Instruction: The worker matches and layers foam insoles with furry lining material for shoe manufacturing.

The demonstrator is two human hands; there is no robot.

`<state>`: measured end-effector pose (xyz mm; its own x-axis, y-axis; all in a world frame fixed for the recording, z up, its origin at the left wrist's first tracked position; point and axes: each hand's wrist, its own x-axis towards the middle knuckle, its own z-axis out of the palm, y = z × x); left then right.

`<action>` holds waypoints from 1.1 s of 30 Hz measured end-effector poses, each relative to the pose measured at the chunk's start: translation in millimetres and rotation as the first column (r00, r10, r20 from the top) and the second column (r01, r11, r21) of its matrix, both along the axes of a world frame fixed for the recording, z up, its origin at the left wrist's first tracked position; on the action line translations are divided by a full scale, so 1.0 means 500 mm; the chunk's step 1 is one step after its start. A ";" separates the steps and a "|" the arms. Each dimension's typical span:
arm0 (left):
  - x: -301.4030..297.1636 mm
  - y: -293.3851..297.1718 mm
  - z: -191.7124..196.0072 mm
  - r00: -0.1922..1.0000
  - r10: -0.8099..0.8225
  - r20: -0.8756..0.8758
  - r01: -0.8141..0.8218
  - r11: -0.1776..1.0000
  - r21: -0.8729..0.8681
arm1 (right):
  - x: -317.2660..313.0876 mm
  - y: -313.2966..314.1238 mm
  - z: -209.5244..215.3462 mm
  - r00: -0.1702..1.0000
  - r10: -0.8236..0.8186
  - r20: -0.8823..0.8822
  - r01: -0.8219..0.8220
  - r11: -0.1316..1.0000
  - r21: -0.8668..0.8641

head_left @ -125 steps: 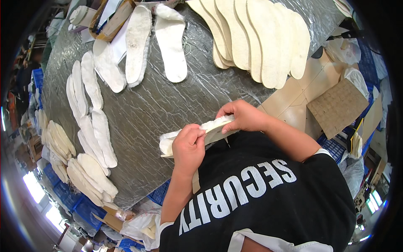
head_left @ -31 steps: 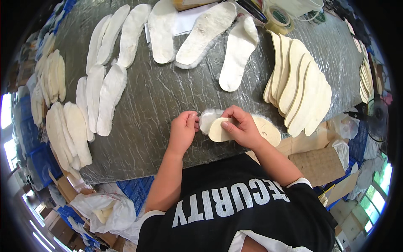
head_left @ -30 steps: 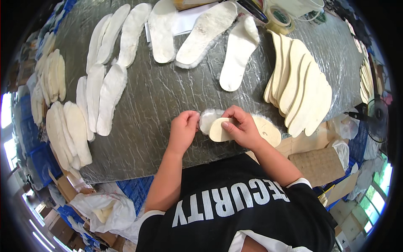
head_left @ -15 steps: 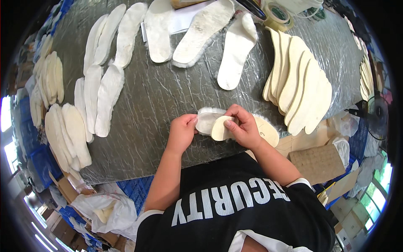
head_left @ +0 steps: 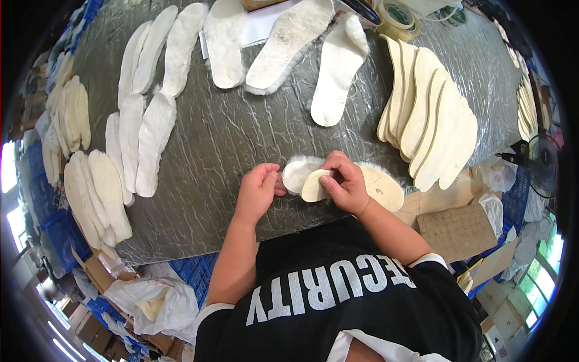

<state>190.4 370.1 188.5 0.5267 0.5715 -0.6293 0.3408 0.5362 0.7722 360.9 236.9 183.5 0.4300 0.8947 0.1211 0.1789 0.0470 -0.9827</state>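
In front of my body, my right hand pinches a cream insole between thumb and fingers. Its rounded end is bent back over a white fleece-edged insole, and its other end, with a small mark, shows to the right of the hand. My left hand is beside the fleece piece's left end, fingers loosely bent and holding nothing visible. How the two layers meet under my right hand is hidden.
Several cream insoles lie fanned at the right. Fleece insoles lie along the far side, with more at the left. Tape rolls stand at the back. A fan is beyond the table's right edge.
My left hand has let go of the fleece insole's end and moved slightly left, its fingers loosening. My right hand keeps its pinch on the cream insole.
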 end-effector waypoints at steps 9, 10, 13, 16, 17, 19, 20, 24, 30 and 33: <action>0.018 -0.005 0.003 0.816 -0.355 -0.456 0.552 0.711 0.436 | 0.000 -0.004 -0.003 1.000 0.008 0.008 -0.008 1.000 -0.002; 0.011 -0.006 -0.012 0.856 -0.323 -0.403 0.499 0.722 0.480 | 0.000 -0.004 0.000 1.000 0.007 -0.001 -0.007 1.000 -0.005; 0.016 -0.002 0.005 0.925 -0.281 -0.256 0.360 0.865 0.351 | 0.005 -0.004 0.008 1.000 0.007 -0.006 -0.007 0.999 -0.045; 0.017 -0.001 0.017 0.963 -0.237 -0.128 0.255 0.955 0.150 | 0.008 0.003 0.024 1.000 0.010 -0.019 -0.012 0.991 -0.136; 0.016 -0.002 0.019 0.970 -0.230 -0.084 0.240 0.960 0.144 | 0.008 0.006 0.029 0.999 0.007 -0.034 -0.013 0.981 -0.191; 0.021 -0.004 0.031 0.974 -0.220 -0.063 0.227 0.962 0.150 | 0.009 0.009 0.034 0.998 0.004 -0.059 -0.017 0.976 -0.217; 0.025 -0.004 0.038 0.977 -0.208 -0.043 0.213 0.965 0.156 | 0.010 0.010 0.035 0.996 0.002 -0.085 -0.022 0.970 -0.243; 0.036 -0.006 0.061 0.976 -0.216 -0.010 0.215 0.960 0.180 | 0.018 0.011 0.039 0.984 -0.002 -0.179 -0.043 0.968 -0.249; 0.047 -0.012 0.086 0.975 -0.223 0.016 0.212 0.944 0.251 | 0.025 0.011 0.052 0.967 -0.010 -0.253 -0.055 0.968 -0.247; 0.050 -0.012 0.096 0.968 -0.250 0.008 0.239 0.934 0.265 | 0.027 0.009 0.054 0.973 0.002 -0.231 -0.068 0.958 -0.278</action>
